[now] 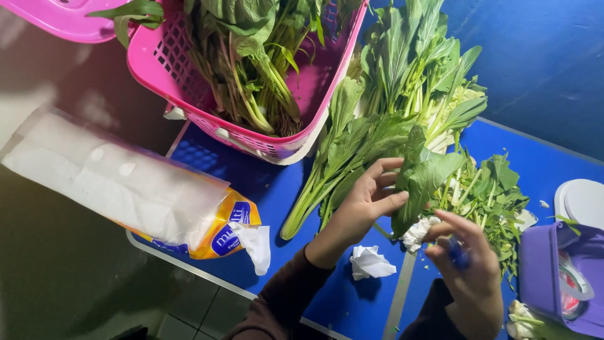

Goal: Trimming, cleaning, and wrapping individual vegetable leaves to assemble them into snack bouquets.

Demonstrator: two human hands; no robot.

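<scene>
Over a blue worktop, the left hand pinches a broad, limp green leaf, light and easily torn, best held near its stalk, while the right hand curls around something small and blue

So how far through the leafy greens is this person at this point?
Partly through, it seems. A loose pile of green stems and leaves lies on the blue table. The left hand holds one broad green leaf; the right hand pinches something small and blue. The pink plastic basket is full, and long-stemmed greens lie beside it.
</scene>
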